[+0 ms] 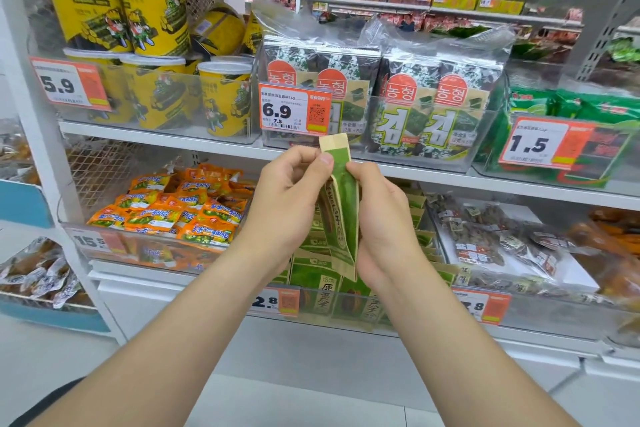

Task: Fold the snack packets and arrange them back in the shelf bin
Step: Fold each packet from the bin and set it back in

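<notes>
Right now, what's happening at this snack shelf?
A person is holding one green snack packet up in front of the shelves with both bare hands. The left hand pinches it near the top and the right hand grips its right edge. The packet looks creased lengthwise, mid-fold. It is not back in the shelf bin yet, where more green packets stand just below.
</notes>
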Motion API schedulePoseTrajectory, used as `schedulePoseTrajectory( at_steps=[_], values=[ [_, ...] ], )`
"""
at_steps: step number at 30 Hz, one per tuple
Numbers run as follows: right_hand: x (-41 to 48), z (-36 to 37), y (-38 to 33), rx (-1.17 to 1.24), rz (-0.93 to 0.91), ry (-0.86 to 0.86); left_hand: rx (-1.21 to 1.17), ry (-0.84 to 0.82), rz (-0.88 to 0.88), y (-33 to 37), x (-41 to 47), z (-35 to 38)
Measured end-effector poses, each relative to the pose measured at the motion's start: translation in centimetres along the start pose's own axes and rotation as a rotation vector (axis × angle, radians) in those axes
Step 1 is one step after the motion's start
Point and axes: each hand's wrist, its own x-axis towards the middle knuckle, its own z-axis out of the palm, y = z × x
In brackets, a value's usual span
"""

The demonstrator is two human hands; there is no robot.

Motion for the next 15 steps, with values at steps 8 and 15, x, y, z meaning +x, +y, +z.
schedulePoseTrajectory(
  at_steps=[8,15],
  values=[
    [-0.5,-0.4,0.0,-0.265,-0.231,-0.156,-0.209,0.019,-0.11,1.3,-0.4,-1.3],
    [-1.7,-0.9,-0.7,-0.659,-0.216,-0.279,-0.316,0.178,-0.118,1.7,0.2,-2.9]
  ],
)
